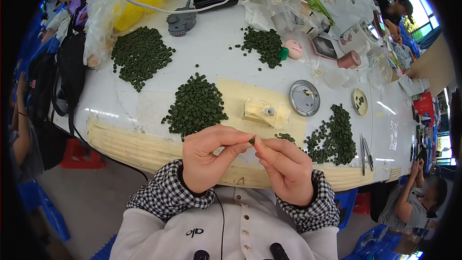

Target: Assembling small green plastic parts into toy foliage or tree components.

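My left hand (pixel 211 156) and my right hand (pixel 288 167) meet at the fingertips over the table's near edge. Pinched between them is a tiny dark green piece (pixel 251 140), too small to make out fully. Just beyond my left hand lies a heap of small dark green round pieces (pixel 196 107). To the right of my right hand spreads another pile of such pieces (pixel 334 137), with a few (pixel 285 137) close to its fingers. A small taped block with a hole in its face (pixel 266 112) stands on the tape-covered tabletop past my hands.
Two more green piles (pixel 140 57) (pixel 262 45) lie farther back. A round metal lid (pixel 304 97), a small dish (pixel 359 102) and tweezers (pixel 366 153) are at right. Bags, a mug (pixel 358 36) and a white cable (pixel 144 5) crowd the far side. Other people sit nearby.
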Motion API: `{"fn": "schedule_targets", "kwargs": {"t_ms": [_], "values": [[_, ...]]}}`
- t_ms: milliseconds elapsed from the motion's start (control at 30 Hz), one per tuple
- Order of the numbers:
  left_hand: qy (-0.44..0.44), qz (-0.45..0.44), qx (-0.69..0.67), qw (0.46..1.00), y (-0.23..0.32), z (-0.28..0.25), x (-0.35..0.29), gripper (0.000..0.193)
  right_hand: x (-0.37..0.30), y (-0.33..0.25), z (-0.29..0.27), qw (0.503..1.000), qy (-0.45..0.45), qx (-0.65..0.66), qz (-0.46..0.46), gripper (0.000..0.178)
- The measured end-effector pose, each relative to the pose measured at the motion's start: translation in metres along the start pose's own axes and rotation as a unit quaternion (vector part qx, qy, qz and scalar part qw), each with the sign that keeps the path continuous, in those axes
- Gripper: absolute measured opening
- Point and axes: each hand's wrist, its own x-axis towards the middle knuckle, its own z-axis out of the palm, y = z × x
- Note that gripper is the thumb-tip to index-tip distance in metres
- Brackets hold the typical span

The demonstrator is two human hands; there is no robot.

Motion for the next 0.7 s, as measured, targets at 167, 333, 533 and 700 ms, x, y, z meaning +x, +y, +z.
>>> {"fn": "schedule_targets", "kwargs": {"t_ms": [167, 333, 533, 700], "values": [[0.013, 0.001, 0.016, 1.000, -0.0025, 0.0014, -0.0007, 0.020, -0.0003, 0.0038, -0.0023, 0.999, -0.008, -0.037, -0.035, 0.045], [0.013, 0.006, 0.026, 1.000, -0.0013, 0.0028, 0.0007, 0.019, -0.0001, 0.0053, -0.0014, 0.999, 0.010, -0.036, -0.038, 0.044], [0.018, 0.039, 0.062, 0.997, 0.0004, 0.0035, 0.0003, 0.019, -0.0004, 0.0059, 0.0004, 0.999, 0.022, -0.027, -0.038, 0.043], [0.019, 0.079, 0.124, 0.989, 0.0027, 0.0074, -0.0010, 0.023, -0.0014, 0.0070, 0.0012, 0.998, 0.030, -0.042, -0.040, 0.042]]}}
